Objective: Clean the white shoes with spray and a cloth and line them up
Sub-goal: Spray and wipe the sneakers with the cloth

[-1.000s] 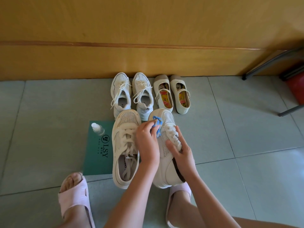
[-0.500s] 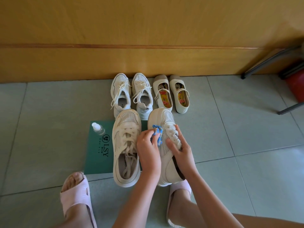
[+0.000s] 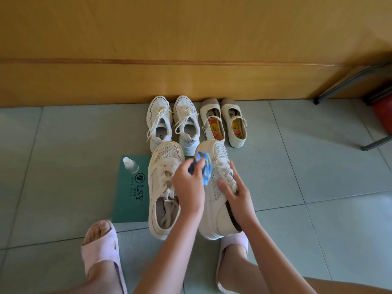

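Two white mesh sneakers stand side by side on the tiled floor. My left hand [image 3: 188, 187] grips a blue cloth [image 3: 204, 167] and presses it on the toe side of the right sneaker [image 3: 216, 215]. My right hand [image 3: 235, 194] grips that sneaker over its laces and tilts it onto its side. The left sneaker [image 3: 163, 187] lies flat on a green folder [image 3: 130, 200]. A small clear spray bottle [image 3: 129, 165] stands on the folder's far left corner.
A pair of white lace-up sneakers [image 3: 172, 122] and a pair of cream strap shoes [image 3: 223, 122] are lined up against the wooden wall panel [image 3: 191, 81]. Metal chair legs [image 3: 350, 81] and a red object [image 3: 384, 109] are at right. My feet wear pink slippers [image 3: 101, 255].
My left hand has slid the blue cloth a little along the right sneaker's toe side. The right hand keeps its hold on the laces.
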Available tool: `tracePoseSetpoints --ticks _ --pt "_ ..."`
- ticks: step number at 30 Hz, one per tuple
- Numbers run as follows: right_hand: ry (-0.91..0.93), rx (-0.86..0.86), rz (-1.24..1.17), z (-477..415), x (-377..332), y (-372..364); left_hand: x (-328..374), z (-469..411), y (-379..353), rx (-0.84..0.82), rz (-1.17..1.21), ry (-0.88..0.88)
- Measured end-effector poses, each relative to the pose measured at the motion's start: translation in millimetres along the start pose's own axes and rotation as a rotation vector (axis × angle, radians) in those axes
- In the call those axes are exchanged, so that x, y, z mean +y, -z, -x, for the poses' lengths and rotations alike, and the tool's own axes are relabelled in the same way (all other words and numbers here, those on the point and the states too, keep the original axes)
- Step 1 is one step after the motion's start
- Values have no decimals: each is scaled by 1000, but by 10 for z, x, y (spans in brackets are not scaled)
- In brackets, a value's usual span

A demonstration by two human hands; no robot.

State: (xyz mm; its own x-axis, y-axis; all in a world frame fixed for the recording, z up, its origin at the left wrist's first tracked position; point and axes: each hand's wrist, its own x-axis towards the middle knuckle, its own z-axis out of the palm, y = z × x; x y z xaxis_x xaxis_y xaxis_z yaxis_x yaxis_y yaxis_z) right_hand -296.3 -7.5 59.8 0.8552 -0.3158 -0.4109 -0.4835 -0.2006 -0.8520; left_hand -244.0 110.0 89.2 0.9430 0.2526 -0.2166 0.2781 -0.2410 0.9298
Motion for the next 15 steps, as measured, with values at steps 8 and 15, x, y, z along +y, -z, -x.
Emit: tracePoseSetpoints --ticks 8,15 --pt "-17 -6 -19 37 -60 1 93 -876 -270 -12 -45 20" --pt "-9 -1 -12 22 -34 -4 -4 -975 -424 -65 -132 -100"
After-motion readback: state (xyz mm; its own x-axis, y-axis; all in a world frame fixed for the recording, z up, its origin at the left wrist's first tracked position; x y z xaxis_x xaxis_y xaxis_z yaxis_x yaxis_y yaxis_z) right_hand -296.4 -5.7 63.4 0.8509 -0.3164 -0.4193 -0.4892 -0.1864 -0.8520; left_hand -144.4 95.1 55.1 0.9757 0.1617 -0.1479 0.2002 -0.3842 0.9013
